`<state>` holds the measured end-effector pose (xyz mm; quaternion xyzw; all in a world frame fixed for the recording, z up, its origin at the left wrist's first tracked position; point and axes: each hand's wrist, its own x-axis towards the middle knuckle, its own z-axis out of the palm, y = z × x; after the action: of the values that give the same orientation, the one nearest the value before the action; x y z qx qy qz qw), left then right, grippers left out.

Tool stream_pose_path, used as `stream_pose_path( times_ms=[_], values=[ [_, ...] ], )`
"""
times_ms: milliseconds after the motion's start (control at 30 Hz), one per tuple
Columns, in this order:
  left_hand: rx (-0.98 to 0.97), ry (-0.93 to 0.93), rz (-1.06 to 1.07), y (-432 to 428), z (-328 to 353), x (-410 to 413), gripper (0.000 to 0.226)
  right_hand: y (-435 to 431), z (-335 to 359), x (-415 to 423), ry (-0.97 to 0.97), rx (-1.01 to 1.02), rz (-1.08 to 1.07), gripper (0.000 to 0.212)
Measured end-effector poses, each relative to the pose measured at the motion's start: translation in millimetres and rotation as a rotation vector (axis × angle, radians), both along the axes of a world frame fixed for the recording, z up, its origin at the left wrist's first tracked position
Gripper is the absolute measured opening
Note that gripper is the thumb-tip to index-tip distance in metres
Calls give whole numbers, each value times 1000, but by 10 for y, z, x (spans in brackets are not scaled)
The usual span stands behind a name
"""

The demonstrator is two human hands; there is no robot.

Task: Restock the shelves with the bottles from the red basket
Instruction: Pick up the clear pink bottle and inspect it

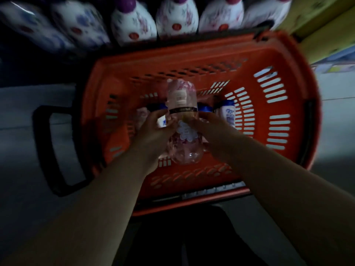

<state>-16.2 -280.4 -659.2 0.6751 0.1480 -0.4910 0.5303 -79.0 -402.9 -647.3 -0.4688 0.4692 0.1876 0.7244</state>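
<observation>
The red basket (269, 60) sat on a dim grey floor (23, 116) below blurred shelf bottles (132, 22); left hand (153, 127) and right hand (209, 129) together clasped a pink bottle (182, 120).

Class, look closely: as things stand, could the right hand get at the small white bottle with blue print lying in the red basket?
Probably yes, once freed. The small white bottle with blue print lies uncovered beside the right hand, but both hands grip the clear pink bottle.

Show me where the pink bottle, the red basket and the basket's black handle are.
pink bottle (181, 96): head view, on its upper body.
red basket (299, 89): head view, on its right rim.
black handle (43, 143): head view, on its outer bar at the left.
</observation>
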Motion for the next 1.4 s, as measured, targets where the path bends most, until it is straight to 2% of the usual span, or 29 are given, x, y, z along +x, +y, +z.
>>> stream_pose_path(
  times_ms=[133,233,400,567,633,700,767,867,1067,1267,1400],
  values=[
    [-15,-79,-16,172,900,96,29,185,861,26,-106,-36,-130,14],
    [-12,-142,-20,318,1560,134,39,307,1480,19,-106,-109,-188,33],
    [-108,-143,-15,548,2593,55,8,505,2498,-91,-218,-107,-235,26],
    [-210,-175,-17,726,3496,-195,11,623,3434,-363,-295,-28,-220,24],
    [-271,-159,13,767,3856,-321,13,651,3767,-488,-305,-24,-186,15],
    [-305,-149,37,822,4182,-436,19,675,4080,-602,-328,-33,-168,6],
    [-334,-160,63,868,4493,-560,33,687,4373,-713,-362,-48,-135,12],
    [-366,-200,106,929,4921,-729,54,707,4823,-849,-392,-62,-88,24],
    [-446,-270,144,950,5587,-1013,24,782,5505,-1028,-459,-63,-50,25],
    [-504,-335,102,924,6051,-1055,27,757,6001,-1025,-528,-70,-60,14],
    [-508,-400,76,930,6253,-883,35,750,6232,-865,-556,-157,-33,12]
  ],
)
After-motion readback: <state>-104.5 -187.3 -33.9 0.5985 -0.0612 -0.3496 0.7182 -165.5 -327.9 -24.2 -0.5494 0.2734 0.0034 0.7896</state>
